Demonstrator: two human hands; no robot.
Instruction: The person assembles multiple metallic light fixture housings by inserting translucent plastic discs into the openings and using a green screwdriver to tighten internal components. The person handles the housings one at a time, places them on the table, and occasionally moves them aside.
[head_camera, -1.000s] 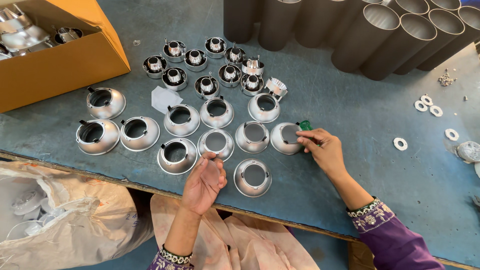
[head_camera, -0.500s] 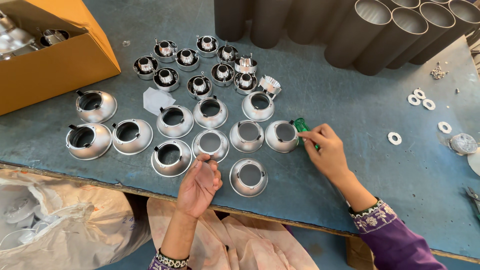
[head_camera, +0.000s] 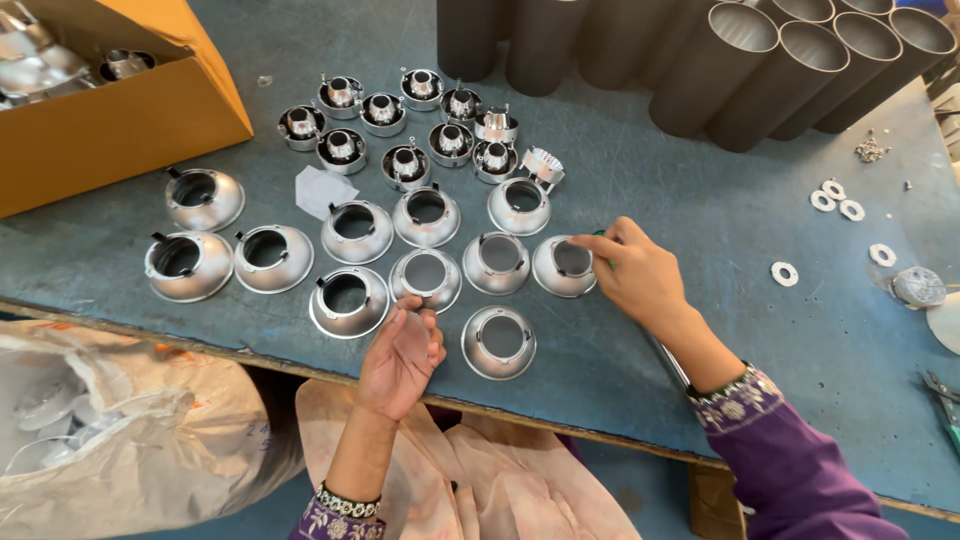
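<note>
Polished silver metal reflector cups lie in rows on the blue bench (head_camera: 700, 200). Left hand (head_camera: 400, 352) open, holding a clear disc at one cup (head_camera: 426, 276); right hand (head_camera: 640, 275) pinched on a green tool beside another cup (head_camera: 563, 266). A careless nudge could push the nearest cup (head_camera: 499, 342) off the near edge.

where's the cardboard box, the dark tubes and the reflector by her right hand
cardboard box (head_camera: 150, 125): head view, on its orange front wall
dark tubes (head_camera: 700, 85): head view, on one tube's side
reflector (head_camera: 562, 267): head view, on its shiny rim beside the right hand (head_camera: 640, 275)

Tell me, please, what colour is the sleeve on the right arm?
Purple, with a patterned embroidered cuff; the head view shows it.
</note>
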